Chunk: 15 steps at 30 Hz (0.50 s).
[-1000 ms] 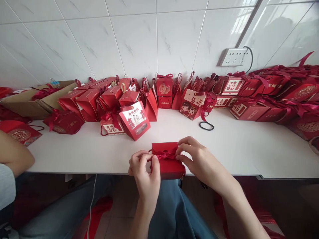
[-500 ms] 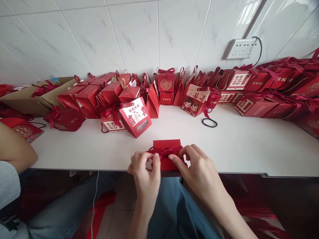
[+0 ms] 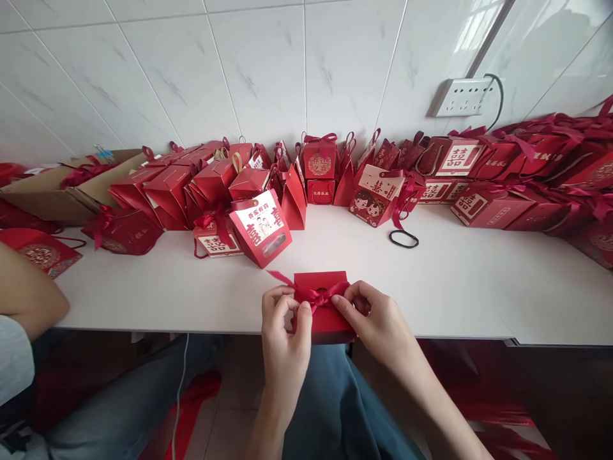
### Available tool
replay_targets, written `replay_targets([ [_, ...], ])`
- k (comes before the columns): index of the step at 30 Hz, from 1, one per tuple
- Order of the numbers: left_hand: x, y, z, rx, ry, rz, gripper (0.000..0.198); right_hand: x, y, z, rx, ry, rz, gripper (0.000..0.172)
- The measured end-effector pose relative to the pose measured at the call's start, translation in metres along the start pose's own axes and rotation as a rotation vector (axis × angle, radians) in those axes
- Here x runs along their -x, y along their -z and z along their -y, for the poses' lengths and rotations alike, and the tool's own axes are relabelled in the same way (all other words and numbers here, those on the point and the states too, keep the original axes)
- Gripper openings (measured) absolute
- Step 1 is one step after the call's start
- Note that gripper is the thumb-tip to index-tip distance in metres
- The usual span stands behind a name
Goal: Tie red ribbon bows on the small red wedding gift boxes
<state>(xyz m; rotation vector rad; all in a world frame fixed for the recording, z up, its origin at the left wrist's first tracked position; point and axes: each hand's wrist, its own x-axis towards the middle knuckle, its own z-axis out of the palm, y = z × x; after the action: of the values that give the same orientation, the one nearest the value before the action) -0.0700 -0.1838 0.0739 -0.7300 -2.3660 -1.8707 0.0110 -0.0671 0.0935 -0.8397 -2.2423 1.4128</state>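
A small red gift box [image 3: 330, 324] sits at the table's front edge, with a dark red ribbon [image 3: 320, 298] knotted across its top in a bow. My left hand [image 3: 286, 332] pinches the ribbon at the left of the knot between thumb and fingers. On the other side, my right hand [image 3: 376, 314] pinches the right loop, its thumb close to the knot. One loose ribbon end sticks out up and left above my left fingers. Both hands partly cover the box's sides.
Behind stand a red box with a white label [image 3: 262, 227] and a cartoon-couple box [image 3: 372, 197]. A black hair tie [image 3: 403, 239] lies on the white table [image 3: 454, 281]. Many red boxes line the tiled wall. Another person's arm [image 3: 31, 291] rests at the left, near an open carton [image 3: 43, 195].
My left hand has shifted slightly right, toward the knot. A ribbon end now stands out at the upper left, and the bow's knot looks more gathered.
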Motion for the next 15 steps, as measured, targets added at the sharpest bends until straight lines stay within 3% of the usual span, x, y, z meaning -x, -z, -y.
replay_targets([
  [6,-0.003,0.003,0.003,0.077,0.058,0.037,0.025,-0.005,0.007,-0.010,-0.396,-0.056,0.234,0.041],
  [15,-0.009,0.003,0.003,0.152,0.144,0.050,0.027,-0.010,0.013,-0.018,-0.586,-0.096,0.314,0.040],
])
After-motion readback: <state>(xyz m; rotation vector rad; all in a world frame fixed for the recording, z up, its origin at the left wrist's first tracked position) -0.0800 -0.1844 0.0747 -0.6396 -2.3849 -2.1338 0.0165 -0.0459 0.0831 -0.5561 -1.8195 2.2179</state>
